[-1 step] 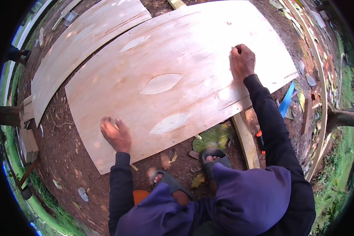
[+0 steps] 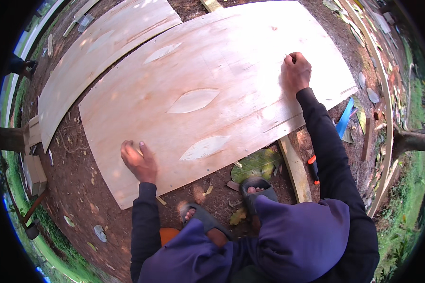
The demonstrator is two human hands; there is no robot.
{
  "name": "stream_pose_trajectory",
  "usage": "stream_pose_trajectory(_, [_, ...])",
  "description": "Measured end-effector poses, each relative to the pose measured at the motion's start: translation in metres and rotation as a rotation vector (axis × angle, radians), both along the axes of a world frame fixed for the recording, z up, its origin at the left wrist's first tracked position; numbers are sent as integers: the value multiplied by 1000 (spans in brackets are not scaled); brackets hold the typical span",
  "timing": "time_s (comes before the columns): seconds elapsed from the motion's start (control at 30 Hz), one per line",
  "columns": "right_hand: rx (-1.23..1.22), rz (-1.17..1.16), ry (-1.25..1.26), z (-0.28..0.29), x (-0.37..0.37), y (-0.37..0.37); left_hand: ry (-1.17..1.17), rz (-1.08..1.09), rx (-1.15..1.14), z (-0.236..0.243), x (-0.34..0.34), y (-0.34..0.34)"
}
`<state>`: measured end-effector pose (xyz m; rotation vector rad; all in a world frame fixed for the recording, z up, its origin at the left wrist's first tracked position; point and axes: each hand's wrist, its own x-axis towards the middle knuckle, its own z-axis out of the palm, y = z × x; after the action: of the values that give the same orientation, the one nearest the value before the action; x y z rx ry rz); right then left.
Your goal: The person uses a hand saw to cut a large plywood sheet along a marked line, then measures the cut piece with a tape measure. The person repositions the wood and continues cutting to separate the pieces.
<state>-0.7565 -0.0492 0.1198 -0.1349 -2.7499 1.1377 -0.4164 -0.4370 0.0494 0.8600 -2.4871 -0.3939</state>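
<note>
A large plywood sheet (image 2: 127, 113) lies in front of me, with pale leaf-shaped patches (image 2: 193, 101) in its face. On its near left part rests my left hand (image 2: 139, 161), fingers bent and thumb apart. A small tan spot shows in the gap between them; I cannot tell whether it is a thing or the board. Farther right, over the brightly lit part of the sheet, my right hand (image 2: 298, 73) is closed in a pinch. Its fingertips are close to the surface, and what they hold, if anything, cannot be made out.
A second plywood sheet (image 2: 99, 52) lies at the far left. A wooden beam (image 2: 295, 170) runs under the near edge. By my right arm are a blue strip (image 2: 344, 120) and an orange-and-black handle (image 2: 312, 162). A green leaf (image 2: 255, 166) lies near my sandals (image 2: 262, 188).
My right hand has shifted slightly to the right across the sheet, its forearm moving along. The left hand stays where it was.
</note>
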Motion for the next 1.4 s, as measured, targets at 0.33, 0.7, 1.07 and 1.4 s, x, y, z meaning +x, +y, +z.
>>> stream_pose_trajectory(0.33, [-29, 169, 225, -21, 42, 16, 71, 1, 116, -4, -8, 3])
stream_pose_trajectory(0.7, [-518, 1527, -298, -10, 344, -145, -174, -133, 342, 82, -35, -41])
stream_pose_trajectory(1.07, [-539, 1980, -416, 22, 408, -177, -434, -180, 242, 85, -7, -41])
stream_pose_trajectory(1.4, [-582, 574, -670, -44, 246, 16, -230, 610, 218, 5, 156, -169])
